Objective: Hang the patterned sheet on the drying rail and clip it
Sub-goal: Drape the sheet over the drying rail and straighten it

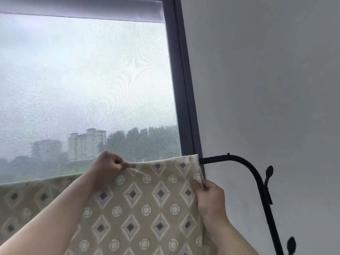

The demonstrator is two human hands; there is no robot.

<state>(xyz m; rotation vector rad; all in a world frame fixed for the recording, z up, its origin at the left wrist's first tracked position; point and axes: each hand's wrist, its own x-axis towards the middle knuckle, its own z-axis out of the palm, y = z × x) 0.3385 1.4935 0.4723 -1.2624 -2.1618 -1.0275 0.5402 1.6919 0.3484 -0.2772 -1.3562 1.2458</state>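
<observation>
Sheet (147, 199) draped over rail (217, 158); window (82, 80) behind.

Head cam, angled up, nr sheet (147, 208)

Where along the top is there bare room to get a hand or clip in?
Free: the bare rail between the right corner of the patterned sheet and the rail's bend, and the sheet's top edge between the left hand and that corner. Crowded: the right edge, where the right hand pinches it.

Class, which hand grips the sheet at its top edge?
The left hand pinches the top edge of the patterned sheet; the right hand holds its side edge, lower.
</observation>
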